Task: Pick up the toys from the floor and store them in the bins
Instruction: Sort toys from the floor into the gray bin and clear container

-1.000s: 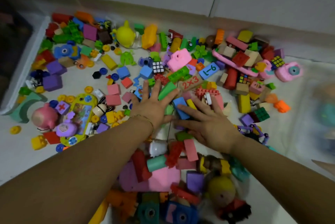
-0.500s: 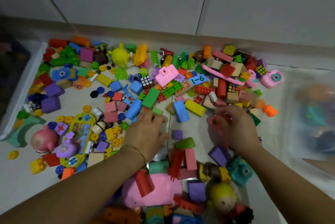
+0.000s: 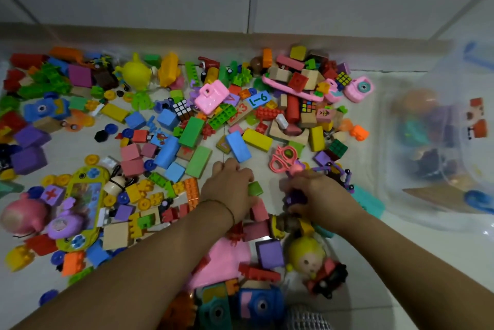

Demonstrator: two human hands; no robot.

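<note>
Many coloured toys and blocks cover the white floor (image 3: 401,263). My left hand (image 3: 228,185) lies curled over the pile near the middle, fingers closed around a green block (image 3: 255,188). Beside it, my right hand (image 3: 318,196) is closed on a purple block (image 3: 294,199) among other small pieces. Pink toy scissors (image 3: 283,158) lie just beyond my right hand. A clear plastic bin (image 3: 438,142) with toys inside stands at the right. A doll with a yellow head (image 3: 307,257) lies under my right forearm.
A wall with a skirting board (image 3: 240,35) runs along the far side. A yellow toy game console (image 3: 83,206) and a pink pig figure (image 3: 21,214) lie at the left. A pink toy camera (image 3: 211,95) sits mid-pile. A blue camera toy (image 3: 259,303) is close to me.
Both hands have drawn back toward me from the far blocks and curled shut over pieces in the near pile. The view has shifted, bringing the clear bin further into sight.
</note>
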